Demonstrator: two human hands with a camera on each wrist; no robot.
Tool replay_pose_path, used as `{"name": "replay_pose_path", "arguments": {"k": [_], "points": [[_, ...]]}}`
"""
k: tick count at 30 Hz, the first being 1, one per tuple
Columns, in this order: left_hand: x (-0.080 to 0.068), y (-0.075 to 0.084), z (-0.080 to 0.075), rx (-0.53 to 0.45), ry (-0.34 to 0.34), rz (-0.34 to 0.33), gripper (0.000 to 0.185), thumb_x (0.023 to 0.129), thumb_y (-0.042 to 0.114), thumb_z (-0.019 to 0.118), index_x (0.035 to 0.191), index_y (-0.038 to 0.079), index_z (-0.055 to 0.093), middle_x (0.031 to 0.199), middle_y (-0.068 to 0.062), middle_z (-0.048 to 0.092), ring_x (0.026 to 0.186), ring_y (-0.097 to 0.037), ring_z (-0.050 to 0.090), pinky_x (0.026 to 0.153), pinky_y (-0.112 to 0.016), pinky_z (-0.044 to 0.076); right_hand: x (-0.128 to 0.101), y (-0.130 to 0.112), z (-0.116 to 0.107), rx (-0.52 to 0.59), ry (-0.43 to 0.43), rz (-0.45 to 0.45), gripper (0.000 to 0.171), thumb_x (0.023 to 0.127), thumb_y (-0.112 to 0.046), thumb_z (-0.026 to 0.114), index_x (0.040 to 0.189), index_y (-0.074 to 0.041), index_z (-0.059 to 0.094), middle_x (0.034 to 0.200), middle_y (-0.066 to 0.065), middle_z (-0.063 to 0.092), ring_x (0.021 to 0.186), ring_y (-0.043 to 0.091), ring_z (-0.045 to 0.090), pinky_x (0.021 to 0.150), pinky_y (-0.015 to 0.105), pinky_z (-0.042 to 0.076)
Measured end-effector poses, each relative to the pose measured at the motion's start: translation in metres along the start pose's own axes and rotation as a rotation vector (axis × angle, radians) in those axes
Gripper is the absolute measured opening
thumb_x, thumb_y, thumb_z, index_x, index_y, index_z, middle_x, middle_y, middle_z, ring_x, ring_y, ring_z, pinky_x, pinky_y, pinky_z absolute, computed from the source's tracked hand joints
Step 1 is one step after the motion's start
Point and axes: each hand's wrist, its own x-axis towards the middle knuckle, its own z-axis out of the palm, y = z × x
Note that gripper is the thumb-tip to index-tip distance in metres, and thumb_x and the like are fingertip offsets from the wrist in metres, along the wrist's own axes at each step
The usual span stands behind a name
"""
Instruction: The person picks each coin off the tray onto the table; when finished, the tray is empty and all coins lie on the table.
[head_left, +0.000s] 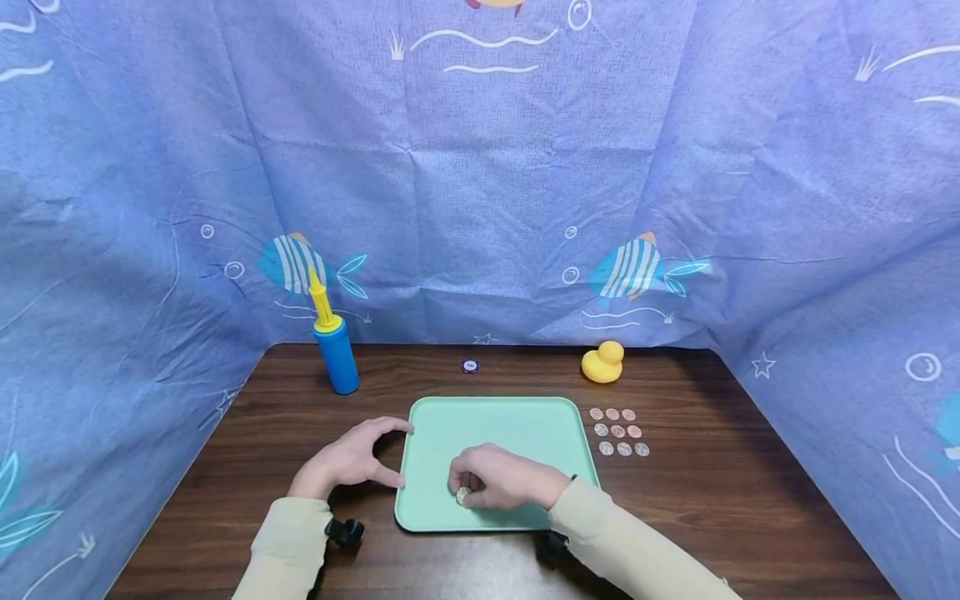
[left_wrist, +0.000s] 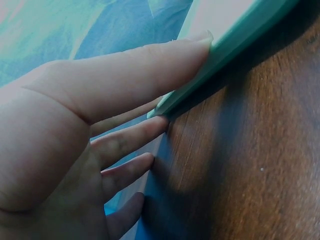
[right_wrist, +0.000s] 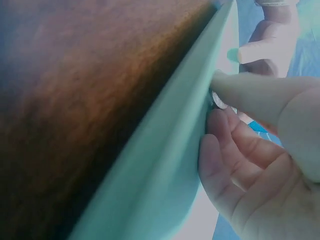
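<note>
A pale green tray [head_left: 517, 425] lies on the table. Over its lower left part, my right hand [head_left: 498, 477] pinches a silver coin [head_left: 463, 495] between thumb and fingers, low over the tray surface. In the right wrist view the coin [right_wrist: 218, 101] shows edge-on between thumb and fingertips. At the tray's left side, my left hand [head_left: 352, 457] spreads its thumb and fingers, with the tips right at the rim. The left wrist view has the thumb [left_wrist: 150, 65] straight along the tray edge [left_wrist: 220, 67], the other fingers reaching down beside it.
Right of the tray, several copper and silver coins [head_left: 617, 431] lie in rows. Behind stand a yellow rubber duck [head_left: 602, 363], a dark poker chip [head_left: 469, 366] and a blue hand pump [head_left: 337, 354] with a yellow top. A blue fish-print cloth [head_left: 480, 208] encloses the table [head_left: 712, 483].
</note>
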Motion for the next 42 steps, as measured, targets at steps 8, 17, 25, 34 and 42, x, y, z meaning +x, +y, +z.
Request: {"name": "replay_pose_path", "arguments": {"k": [8, 17, 25, 34, 42], "points": [[-0.001, 0.0, 0.0, 0.005, 0.007, 0.003, 0.08, 0.077, 0.033, 0.095, 0.147, 0.015, 0.059, 0.157, -0.014, 0.05, 0.147, -0.042, 0.041, 0.116, -0.067, 0.037, -0.007, 0.007, -0.007, 0.092, 0.036, 0.029, 0.012, 0.097, -0.006, 0.076, 0.094, -0.016, 0.07, 0.084, -0.01, 0.067, 0.077, -0.003, 0.058, 0.074, 0.014, 0.051], [0.0, -0.001, 0.0, 0.012, 0.002, 0.005, 0.08, 0.078, 0.033, 0.095, 0.147, 0.017, 0.059, 0.158, -0.015, 0.049, 0.148, -0.042, 0.039, 0.116, -0.067, 0.036, -0.03, 0.026, -0.021, 0.145, 0.122, 0.041, 0.006, 0.094, -0.006, 0.076, 0.095, -0.012, 0.075, 0.083, -0.008, 0.069, 0.078, -0.003, 0.06, 0.079, 0.019, 0.054], [-0.001, 0.0, -0.001, 0.011, 0.0, 0.006, 0.079, 0.079, 0.033, 0.094, 0.148, 0.017, 0.059, 0.158, -0.015, 0.048, 0.148, -0.043, 0.038, 0.116, -0.067, 0.036, -0.068, 0.048, -0.044, 0.236, 0.26, 0.127, 0.009, 0.092, -0.003, 0.077, 0.097, -0.011, 0.074, 0.087, -0.004, 0.072, 0.081, 0.004, 0.067, 0.078, 0.026, 0.06], [-0.001, 0.0, 0.0, 0.01, 0.0, -0.002, 0.081, 0.078, 0.035, 0.095, 0.148, 0.017, 0.059, 0.158, -0.015, 0.048, 0.148, -0.043, 0.039, 0.116, -0.067, 0.036, -0.123, 0.069, -0.062, 0.236, 0.374, 0.27, 0.01, 0.096, -0.009, 0.076, 0.101, -0.017, 0.073, 0.091, -0.006, 0.07, 0.081, 0.007, 0.07, 0.072, 0.026, 0.054], [-0.001, 0.0, -0.001, 0.014, -0.006, 0.003, 0.082, 0.078, 0.036, 0.094, 0.149, 0.017, 0.058, 0.158, -0.015, 0.048, 0.148, -0.043, 0.039, 0.115, -0.067, 0.037, -0.159, 0.087, -0.063, 0.192, 0.462, 0.314, 0.009, 0.094, -0.008, 0.079, 0.093, -0.016, 0.074, 0.086, -0.009, 0.068, 0.111, 0.029, 0.072, 0.078, 0.026, 0.058]]}}
